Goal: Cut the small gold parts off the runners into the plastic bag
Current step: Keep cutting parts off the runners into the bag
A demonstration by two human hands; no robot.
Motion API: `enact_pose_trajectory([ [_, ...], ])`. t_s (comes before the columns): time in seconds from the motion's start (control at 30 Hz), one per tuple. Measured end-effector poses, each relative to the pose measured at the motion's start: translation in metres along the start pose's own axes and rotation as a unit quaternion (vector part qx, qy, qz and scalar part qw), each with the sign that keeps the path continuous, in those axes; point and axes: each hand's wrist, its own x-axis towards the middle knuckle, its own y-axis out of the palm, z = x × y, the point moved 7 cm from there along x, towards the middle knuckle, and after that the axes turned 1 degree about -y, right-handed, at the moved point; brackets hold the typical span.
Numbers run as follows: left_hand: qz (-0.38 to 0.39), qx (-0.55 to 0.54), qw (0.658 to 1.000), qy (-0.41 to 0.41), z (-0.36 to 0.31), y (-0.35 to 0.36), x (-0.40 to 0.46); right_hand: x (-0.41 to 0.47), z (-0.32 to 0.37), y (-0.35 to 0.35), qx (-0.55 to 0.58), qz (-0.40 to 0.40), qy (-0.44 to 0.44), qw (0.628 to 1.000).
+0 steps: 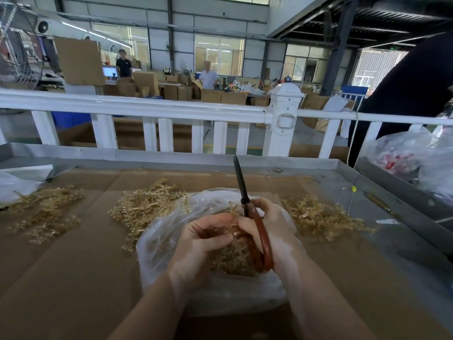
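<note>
A clear plastic bag [169,244] lies open on the cardboard in front of me, with small gold parts heaped inside it. Over the bag's mouth, my left hand [203,241] pinches a gold runner piece [232,228] in its curled fingers. My right hand [272,231] grips scissors [262,241] with red-brown handles; their dark blades are closed and point up and away. Both hands meet above the bag. Piles of gold runners lie behind the bag [147,204], to its right [318,217] and at the far left [46,212].
Brown cardboard [73,278] covers a metal-rimmed table [171,155]. A white fence [152,106] runs behind it. More plastic bags sit at the right [411,155] and left [14,182] edges. A dark sleeve [404,89] shows at upper right. Two people stand far off among boxes.
</note>
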Motion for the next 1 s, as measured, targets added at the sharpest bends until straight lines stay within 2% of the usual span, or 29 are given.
enact_pose_trajectory([
  [0.17,-0.029,0.005,1.0,-0.006,0.005,-0.005,0.001,0.002,-0.008,0.003,-0.019,0.001,0.014,1.0],
  [0.37,-0.102,0.011,0.995,0.015,0.009,-0.016,0.003,0.002,-0.007,0.006,-0.029,0.023,-0.011,0.999],
  [0.47,-0.083,-0.009,0.996,0.01,0.01,-0.014,0.003,0.002,-0.009,0.006,-0.005,0.02,-0.01,1.0],
  [0.67,0.024,-0.061,0.998,0.016,0.009,0.0,0.003,0.001,-0.014,0.008,0.066,0.025,-0.003,0.997],
  [1.0,-0.059,-0.011,0.997,0.039,0.016,-0.014,0.007,0.003,-0.019,0.005,0.033,0.013,-0.021,0.999],
])
